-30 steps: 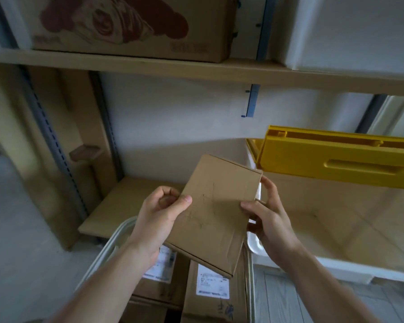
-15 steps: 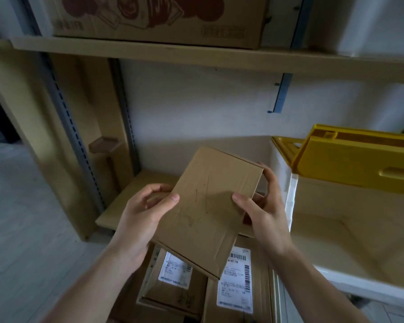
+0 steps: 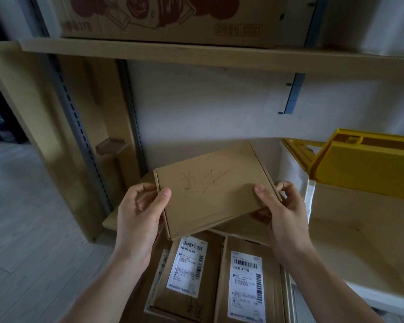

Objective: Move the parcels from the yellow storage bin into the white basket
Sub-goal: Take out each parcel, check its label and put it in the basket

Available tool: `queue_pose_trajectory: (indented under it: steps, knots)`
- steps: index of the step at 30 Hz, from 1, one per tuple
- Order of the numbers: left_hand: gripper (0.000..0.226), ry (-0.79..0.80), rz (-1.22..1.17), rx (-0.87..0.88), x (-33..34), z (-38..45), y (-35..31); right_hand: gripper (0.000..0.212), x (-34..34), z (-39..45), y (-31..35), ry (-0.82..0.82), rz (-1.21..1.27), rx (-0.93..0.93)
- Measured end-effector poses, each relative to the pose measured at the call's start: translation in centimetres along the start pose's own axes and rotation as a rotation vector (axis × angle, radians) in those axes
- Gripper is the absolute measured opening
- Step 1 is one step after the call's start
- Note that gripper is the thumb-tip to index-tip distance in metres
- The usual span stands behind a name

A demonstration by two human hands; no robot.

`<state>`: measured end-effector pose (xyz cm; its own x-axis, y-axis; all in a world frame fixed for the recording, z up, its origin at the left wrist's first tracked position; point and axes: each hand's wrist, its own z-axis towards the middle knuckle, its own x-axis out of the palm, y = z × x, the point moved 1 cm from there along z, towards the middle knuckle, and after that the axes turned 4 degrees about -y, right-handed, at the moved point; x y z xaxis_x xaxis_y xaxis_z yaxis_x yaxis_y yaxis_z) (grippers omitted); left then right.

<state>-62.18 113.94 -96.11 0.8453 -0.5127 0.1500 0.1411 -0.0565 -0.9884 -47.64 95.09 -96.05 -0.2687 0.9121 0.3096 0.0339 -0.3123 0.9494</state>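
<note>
A flat brown cardboard parcel [image 3: 210,190] with pen scribbles on its top face is held in the air by both hands. My left hand [image 3: 138,215] grips its left edge, thumb on top. My right hand [image 3: 282,210] grips its right edge, thumb on top. Below the parcel, several labelled cardboard parcels [image 3: 245,283] lie packed side by side in the white basket [image 3: 289,297], of which only a thin rim shows. The yellow storage bin [image 3: 369,169] with its lid raised sits on the shelf at the right.
A wooden shelf [image 3: 196,54] runs overhead with a large printed carton [image 3: 173,17] on it. Metal shelf uprights [image 3: 79,127] and a wooden side panel stand at the left. Light wood floor [image 3: 21,229] lies at the lower left.
Both hands have turned the parcel from a steep tilt to nearly level, its long side now running left to right. The view has shifted left and down, showing more of the parcels below.
</note>
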Motion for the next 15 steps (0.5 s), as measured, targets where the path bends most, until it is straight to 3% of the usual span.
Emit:
queue_pose_trajectory:
  steps: [2,9,15]
  knots:
    - [0.018,0.006,0.001,0.051,0.1,0.2,0.0,0.027,-0.2,0.2,-0.1,0.001,-0.029,-0.013]
    - [0.053,0.053,-0.004,0.114,0.7,0.1,-0.1,0.019,0.0,0.3,0.5,-0.029,-0.07,-0.036]
    - [0.043,0.065,0.01,0.133,1.0,0.2,0.2,0.017,-0.3,0.6,-0.1,-0.056,-0.074,0.04]
